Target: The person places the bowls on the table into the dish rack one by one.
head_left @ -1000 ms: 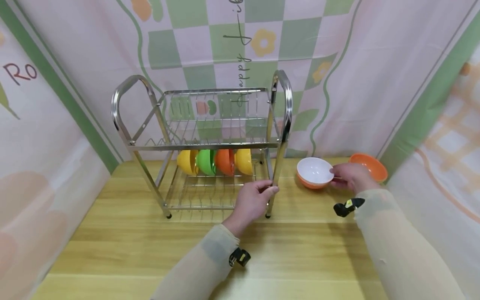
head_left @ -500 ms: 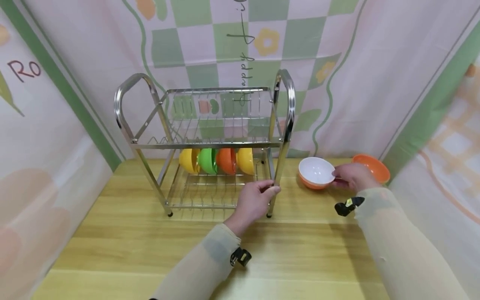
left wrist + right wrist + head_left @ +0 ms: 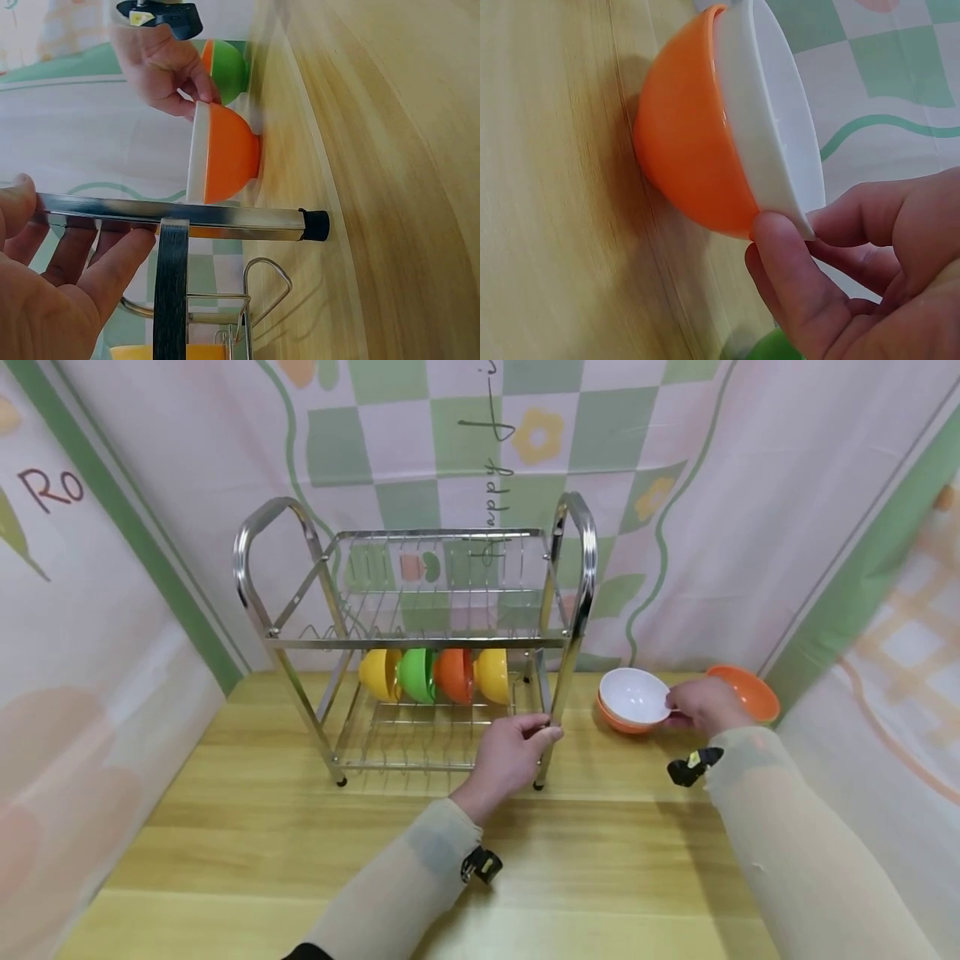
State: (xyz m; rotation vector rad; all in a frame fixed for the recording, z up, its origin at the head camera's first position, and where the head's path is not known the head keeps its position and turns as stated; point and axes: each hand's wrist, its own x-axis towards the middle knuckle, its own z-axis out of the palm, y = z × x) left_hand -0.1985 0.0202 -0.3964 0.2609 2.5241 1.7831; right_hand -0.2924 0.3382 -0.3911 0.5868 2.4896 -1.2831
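At the right, my right hand (image 3: 708, 703) pinches the rim of a white bowl (image 3: 633, 695) between thumb and fingers. That bowl sits nested in an orange bowl (image 3: 621, 723) on the table, its white wall showing above the orange rim (image 3: 720, 82) in the right wrist view. My left hand (image 3: 506, 756) holds the front right post of a two-tier metal dish rack (image 3: 420, 644), thumb on one side and fingers on the other. On the rack's lower tier, several bowls stand on edge in a row: yellow (image 3: 378, 675), green (image 3: 417, 675), orange (image 3: 453, 676) and yellow (image 3: 492, 676).
Behind my right hand lies another orange bowl (image 3: 746, 693), over a green bowl (image 3: 229, 71) seen in the left wrist view. The wooden table (image 3: 570, 877) meets printed cloth (image 3: 720, 552) at the back and sides. The rack's upper tier has thin wire slots.
The white bowl has risen slightly within the orange bowl, its rim tilting a little, with my right hand still on it. My left hand stays on the rack post. The head view has shifted slightly.
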